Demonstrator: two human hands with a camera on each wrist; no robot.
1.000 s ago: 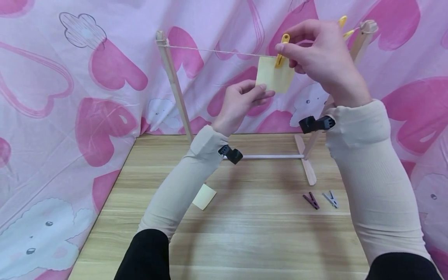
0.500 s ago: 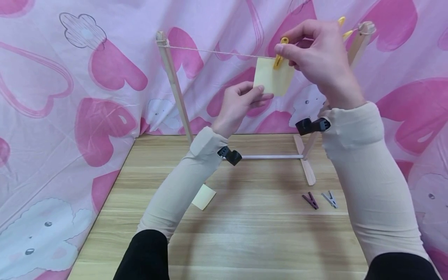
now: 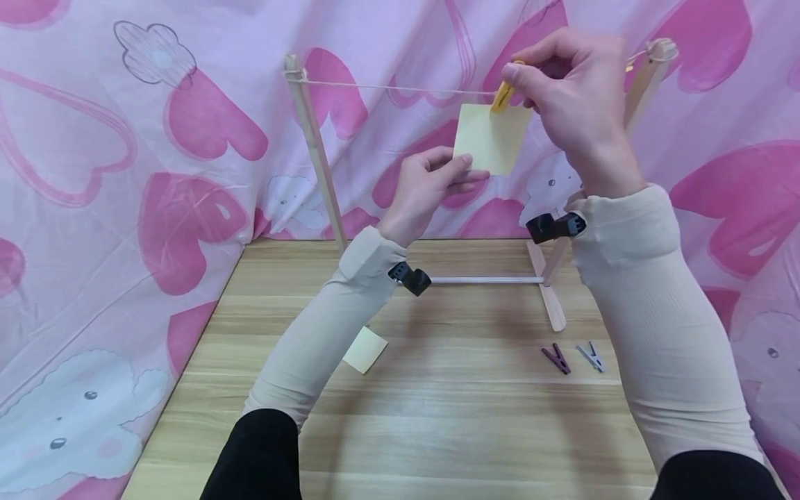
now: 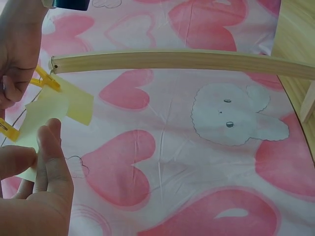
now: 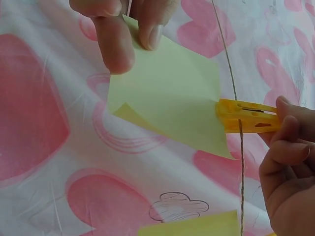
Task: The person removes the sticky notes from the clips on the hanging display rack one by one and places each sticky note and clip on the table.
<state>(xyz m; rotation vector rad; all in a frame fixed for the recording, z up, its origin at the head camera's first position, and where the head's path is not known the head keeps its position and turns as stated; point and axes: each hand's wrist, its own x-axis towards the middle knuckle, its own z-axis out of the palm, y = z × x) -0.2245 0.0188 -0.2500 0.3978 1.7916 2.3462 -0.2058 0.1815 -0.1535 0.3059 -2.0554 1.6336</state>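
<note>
In the head view my left hand (image 3: 425,187) pinches a pale yellow paper note (image 3: 490,142) at its lower left edge. My right hand (image 3: 584,111) holds a yellow clothespin (image 3: 503,96) by its handle end. In the right wrist view, the clothespin's tip (image 5: 226,114) overlaps the note's edge, and the string (image 5: 242,172) crosses the clothespin. Whether the string lies between its jaws I cannot tell. Beyond, in the left wrist view, a second yellow note (image 4: 78,105) hangs near another yellow clothespin (image 4: 47,78).
A wooden post (image 3: 315,153) on the left and another post (image 3: 646,83) on the right carry the string. On the table (image 3: 456,430) lie a purple clothespin (image 3: 555,359), a grey clothespin (image 3: 590,357) and another note (image 3: 365,350). A patterned curtain (image 3: 206,229) hangs behind.
The held clothespin has tilted, its handle end moving right. The note now faces the head camera more squarely, its top edge below the string. My left hand has barely moved.
</note>
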